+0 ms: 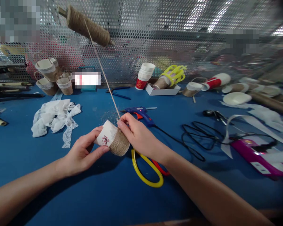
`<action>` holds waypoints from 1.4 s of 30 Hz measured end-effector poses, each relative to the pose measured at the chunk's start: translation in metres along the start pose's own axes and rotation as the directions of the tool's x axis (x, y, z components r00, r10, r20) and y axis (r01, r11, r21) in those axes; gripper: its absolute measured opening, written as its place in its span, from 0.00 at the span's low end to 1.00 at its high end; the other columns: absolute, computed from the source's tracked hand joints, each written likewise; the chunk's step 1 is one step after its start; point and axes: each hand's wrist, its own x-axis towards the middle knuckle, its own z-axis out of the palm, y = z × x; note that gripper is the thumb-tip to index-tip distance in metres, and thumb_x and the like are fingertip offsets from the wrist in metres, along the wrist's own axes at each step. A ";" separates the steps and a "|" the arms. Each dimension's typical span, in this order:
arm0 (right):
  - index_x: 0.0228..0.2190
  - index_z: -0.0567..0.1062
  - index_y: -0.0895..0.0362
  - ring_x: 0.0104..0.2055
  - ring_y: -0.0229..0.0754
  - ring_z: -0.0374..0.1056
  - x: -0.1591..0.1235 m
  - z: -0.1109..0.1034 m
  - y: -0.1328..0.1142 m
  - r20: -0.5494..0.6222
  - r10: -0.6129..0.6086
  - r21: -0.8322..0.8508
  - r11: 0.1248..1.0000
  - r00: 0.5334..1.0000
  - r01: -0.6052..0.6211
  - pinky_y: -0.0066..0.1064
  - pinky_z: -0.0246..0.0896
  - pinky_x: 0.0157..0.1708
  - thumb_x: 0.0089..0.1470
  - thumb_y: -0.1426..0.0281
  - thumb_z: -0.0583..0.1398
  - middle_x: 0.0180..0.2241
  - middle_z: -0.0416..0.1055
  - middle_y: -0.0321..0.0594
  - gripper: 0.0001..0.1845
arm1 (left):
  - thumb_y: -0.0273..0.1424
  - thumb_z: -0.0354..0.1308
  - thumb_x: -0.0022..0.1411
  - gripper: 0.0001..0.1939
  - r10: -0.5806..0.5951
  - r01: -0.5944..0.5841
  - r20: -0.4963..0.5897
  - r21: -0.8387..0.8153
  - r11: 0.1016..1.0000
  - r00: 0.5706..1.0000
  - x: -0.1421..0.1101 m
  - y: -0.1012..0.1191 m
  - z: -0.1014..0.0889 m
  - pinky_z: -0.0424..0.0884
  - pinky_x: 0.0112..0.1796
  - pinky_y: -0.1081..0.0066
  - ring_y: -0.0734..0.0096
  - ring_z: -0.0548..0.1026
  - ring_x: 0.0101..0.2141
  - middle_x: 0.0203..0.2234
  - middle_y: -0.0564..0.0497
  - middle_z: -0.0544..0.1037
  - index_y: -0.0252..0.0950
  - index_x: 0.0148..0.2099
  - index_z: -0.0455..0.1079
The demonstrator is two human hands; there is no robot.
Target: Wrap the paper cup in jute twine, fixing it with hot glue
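Note:
My left hand (85, 151) grips a paper cup (106, 133) that is tilted on its side. Jute twine (119, 143) is wound around roughly half of the cup; the other half shows white paper with a small reddish print. My right hand (134, 131) pinches the twine strand (108, 86) close against the cup. From there the strand runs taut up to a large twine spool (88, 26) on a rod at the mesh panel. Just behind my right hand lies a blue glue gun (141, 113) with a red trigger. Yellow-handled scissors (147, 177) rest below it, their blades hidden.
White lace (54, 117) lies at the left, with several twine-wrapped cups (48, 70) behind. Stacked paper cups (145, 75) and a white box (163, 90) stand at the back. Black cable (198, 138) loops toward a purple power strip (257, 157) at the right.

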 end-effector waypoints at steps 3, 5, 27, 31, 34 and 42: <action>0.29 0.60 0.56 0.26 0.35 0.59 0.000 0.002 0.002 -0.016 -0.019 -0.013 1.000 1.000 0.019 0.29 0.53 0.28 0.58 0.67 0.47 0.25 0.62 0.34 0.08 | 0.23 0.54 0.56 0.06 0.010 -0.010 0.009 0.027 1.000 1.000 -0.001 -0.003 -0.001 0.67 0.36 0.77 0.73 0.69 0.37 0.36 0.48 0.72 0.34 0.38 0.64; 0.28 0.60 0.56 0.26 0.35 0.59 0.000 0.002 0.003 -0.031 -0.042 -0.023 0.999 0.999 0.042 0.29 0.52 0.28 0.57 0.67 0.48 0.25 0.62 0.34 0.08 | 0.24 0.54 0.57 0.08 0.008 -0.009 0.036 0.041 0.999 0.999 -0.002 -0.006 -0.002 0.67 0.36 0.76 0.72 0.69 0.36 0.36 0.47 0.71 0.34 0.41 0.65; 0.30 0.61 0.57 0.27 0.38 0.61 -0.004 0.024 0.008 -0.084 -0.186 -0.363 0.921 0.979 0.144 0.30 0.52 0.26 0.57 0.68 0.46 0.29 0.65 0.40 0.08 | 0.34 0.58 0.52 0.13 -0.494 0.502 0.098 -0.242 0.830 0.864 0.004 -0.003 0.005 0.66 0.31 0.72 0.71 0.70 0.29 0.29 0.48 0.74 0.32 0.39 0.67; 0.30 0.63 0.57 0.26 0.38 0.61 -0.005 0.032 0.010 -0.080 -0.248 -0.461 0.868 0.965 0.185 0.29 0.51 0.24 0.57 0.69 0.45 0.30 0.66 0.42 0.10 | 0.33 0.58 0.50 0.11 -0.542 0.541 0.083 -0.293 0.789 0.836 0.005 -0.004 0.006 0.65 0.27 0.75 0.74 0.69 0.25 0.25 0.51 0.73 0.33 0.35 0.67; 0.30 0.63 0.58 0.26 0.38 0.60 -0.006 0.036 0.012 -0.081 -0.288 -0.511 0.834 0.954 0.209 0.29 0.50 0.22 0.58 0.69 0.45 0.30 0.66 0.43 0.10 | 0.34 0.58 0.50 0.11 -0.582 0.573 0.075 -0.308 0.759 0.810 0.007 -0.001 0.007 0.64 0.27 0.75 0.76 0.67 0.24 0.24 0.52 0.70 0.32 0.34 0.66; 0.29 0.61 0.56 0.29 0.38 0.61 -0.006 0.038 0.012 -0.135 -0.342 -0.413 0.873 0.930 0.261 0.30 0.56 0.28 0.57 0.70 0.46 0.29 0.65 0.41 0.07 | 0.31 0.57 0.48 0.11 -0.544 0.526 -0.020 -0.226 0.820 0.839 0.002 0.000 0.012 0.64 0.28 0.75 0.76 0.65 0.26 0.25 0.54 0.68 0.31 0.34 0.64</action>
